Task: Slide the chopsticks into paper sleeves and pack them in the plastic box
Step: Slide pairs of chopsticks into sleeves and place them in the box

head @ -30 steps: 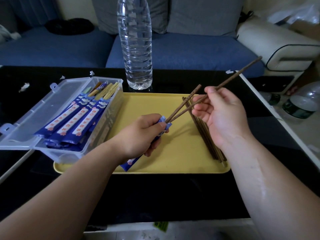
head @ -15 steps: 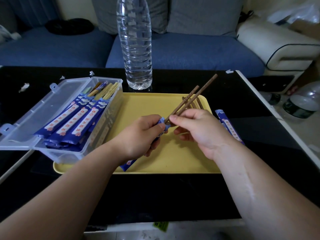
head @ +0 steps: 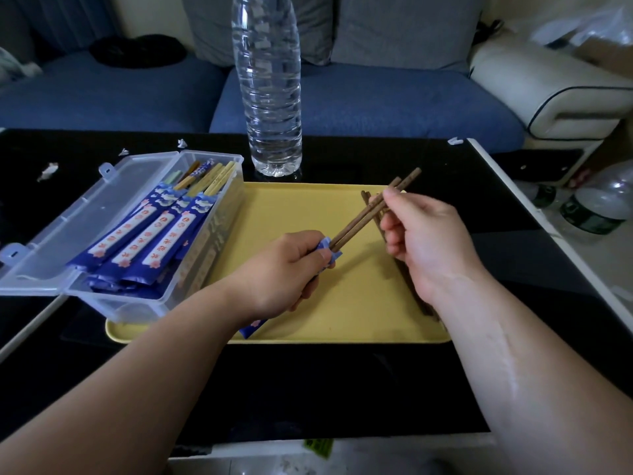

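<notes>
My left hand grips a blue paper sleeve over the yellow tray; the sleeve's mouth shows at my fingertips and its tail pokes out below my wrist. A pair of dark brown chopsticks has its lower ends inside the sleeve's mouth. My right hand pinches the pair near its upper ends. More loose brown chopsticks lie on the tray's right side, mostly hidden behind my right hand. The clear plastic box stands open at the left, holding several sleeved chopsticks.
A tall clear water bottle stands just behind the tray. The box lid lies open to the left. Bits of paper dot the black table. A blue sofa is behind; bottles sit on the floor at right.
Both chopsticks have gone deeper into the sleeve and now lie side by side. My right hand slid in toward the sleeve's mouth, then back up to the upper ends. My left hand stayed put.
</notes>
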